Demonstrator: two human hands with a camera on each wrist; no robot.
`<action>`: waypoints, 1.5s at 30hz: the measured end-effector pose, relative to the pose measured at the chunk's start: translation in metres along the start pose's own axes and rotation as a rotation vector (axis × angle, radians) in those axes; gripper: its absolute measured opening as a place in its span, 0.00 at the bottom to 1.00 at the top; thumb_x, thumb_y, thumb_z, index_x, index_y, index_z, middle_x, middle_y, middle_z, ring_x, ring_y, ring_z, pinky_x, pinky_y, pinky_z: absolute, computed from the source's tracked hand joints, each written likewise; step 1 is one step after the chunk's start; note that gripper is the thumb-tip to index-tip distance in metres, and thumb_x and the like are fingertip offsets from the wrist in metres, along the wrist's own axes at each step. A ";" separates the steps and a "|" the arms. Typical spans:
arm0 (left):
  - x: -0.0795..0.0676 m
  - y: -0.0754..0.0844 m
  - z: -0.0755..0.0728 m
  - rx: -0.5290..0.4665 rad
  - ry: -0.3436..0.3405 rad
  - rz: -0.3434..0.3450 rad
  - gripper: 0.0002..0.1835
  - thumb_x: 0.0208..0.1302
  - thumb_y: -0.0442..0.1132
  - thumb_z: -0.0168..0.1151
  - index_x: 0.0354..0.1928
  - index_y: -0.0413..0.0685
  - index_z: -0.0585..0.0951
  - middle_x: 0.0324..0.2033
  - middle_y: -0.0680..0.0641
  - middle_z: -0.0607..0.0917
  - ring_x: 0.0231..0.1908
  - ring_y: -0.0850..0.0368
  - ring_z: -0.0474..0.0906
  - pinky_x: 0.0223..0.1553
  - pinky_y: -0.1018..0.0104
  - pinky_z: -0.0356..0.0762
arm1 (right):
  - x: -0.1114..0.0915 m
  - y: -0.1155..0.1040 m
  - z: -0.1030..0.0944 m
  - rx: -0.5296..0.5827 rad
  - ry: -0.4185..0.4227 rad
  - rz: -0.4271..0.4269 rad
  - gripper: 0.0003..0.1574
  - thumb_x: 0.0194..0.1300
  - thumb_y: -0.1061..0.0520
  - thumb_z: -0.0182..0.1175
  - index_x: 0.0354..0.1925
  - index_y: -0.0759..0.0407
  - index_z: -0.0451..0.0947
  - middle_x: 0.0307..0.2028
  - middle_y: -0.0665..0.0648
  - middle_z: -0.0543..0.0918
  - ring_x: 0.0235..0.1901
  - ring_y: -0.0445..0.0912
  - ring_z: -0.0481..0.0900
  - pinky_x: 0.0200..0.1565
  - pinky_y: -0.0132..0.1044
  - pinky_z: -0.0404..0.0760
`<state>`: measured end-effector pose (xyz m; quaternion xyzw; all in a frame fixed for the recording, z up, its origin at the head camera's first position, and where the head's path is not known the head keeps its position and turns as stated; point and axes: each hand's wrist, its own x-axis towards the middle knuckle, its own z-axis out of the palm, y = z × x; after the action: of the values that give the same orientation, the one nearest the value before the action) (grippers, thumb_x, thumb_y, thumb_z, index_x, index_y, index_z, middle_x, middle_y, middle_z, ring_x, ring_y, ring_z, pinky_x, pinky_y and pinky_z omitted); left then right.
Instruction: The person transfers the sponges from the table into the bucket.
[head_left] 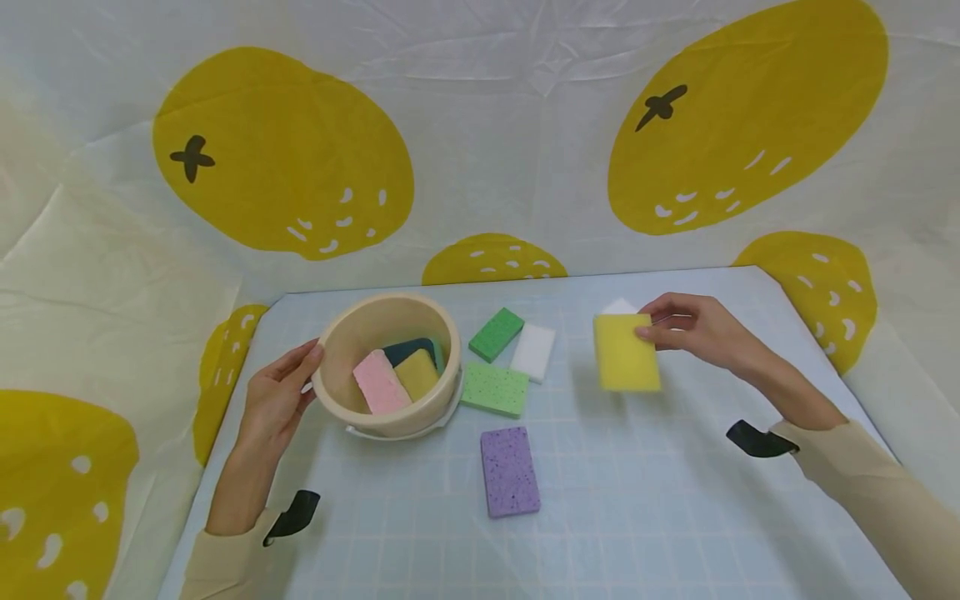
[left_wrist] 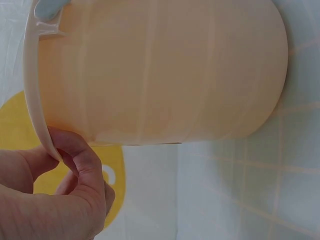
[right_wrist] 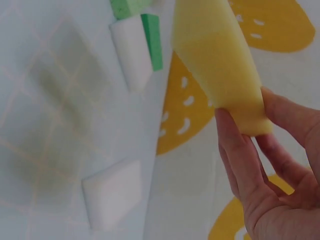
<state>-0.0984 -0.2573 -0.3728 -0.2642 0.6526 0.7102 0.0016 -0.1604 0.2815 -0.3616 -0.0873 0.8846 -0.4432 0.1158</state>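
My left hand pinches the rim of a cream plastic bucket between thumb and fingers. The left wrist view shows the bucket's wall, with the thumb and fingers at its edge. Inside lie a pink sponge, a tan-yellow sponge and a dark blue-green one. Over the right side of the table, my right hand holds a yellow sponge by one edge. In the right wrist view this yellow sponge is above the tabletop, its shadow below.
Right of the bucket lie a dark green sponge, a white sponge block and a light green sponge. A purple sponge sits nearer me. Another white block rests behind the yellow sponge. A fruit-print cloth hangs behind.
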 end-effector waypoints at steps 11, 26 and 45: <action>0.001 0.000 0.000 0.011 0.011 -0.012 0.35 0.49 0.54 0.70 0.61 0.53 0.76 0.57 0.50 0.75 0.49 0.57 0.75 0.43 0.73 0.79 | 0.016 -0.025 0.002 0.026 -0.001 -0.041 0.28 0.57 0.41 0.66 0.50 0.55 0.75 0.43 0.57 0.79 0.41 0.48 0.81 0.41 0.37 0.83; 0.003 0.000 0.001 0.026 0.027 -0.023 0.35 0.48 0.55 0.70 0.61 0.55 0.76 0.58 0.51 0.75 0.47 0.59 0.76 0.42 0.74 0.78 | 0.038 -0.067 0.017 0.114 -0.040 -0.099 0.26 0.58 0.47 0.68 0.50 0.58 0.75 0.43 0.59 0.79 0.40 0.49 0.80 0.41 0.37 0.83; 0.001 0.002 0.001 0.024 0.020 -0.023 0.35 0.49 0.54 0.70 0.61 0.55 0.76 0.58 0.50 0.74 0.47 0.59 0.75 0.43 0.74 0.78 | 0.062 -0.106 0.035 0.204 -0.092 -0.229 0.26 0.57 0.48 0.69 0.49 0.59 0.75 0.42 0.61 0.78 0.40 0.52 0.81 0.42 0.40 0.83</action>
<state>-0.1001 -0.2566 -0.3714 -0.2788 0.6580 0.6995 0.0064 -0.2046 0.1758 -0.3051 -0.1956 0.8131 -0.5365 0.1130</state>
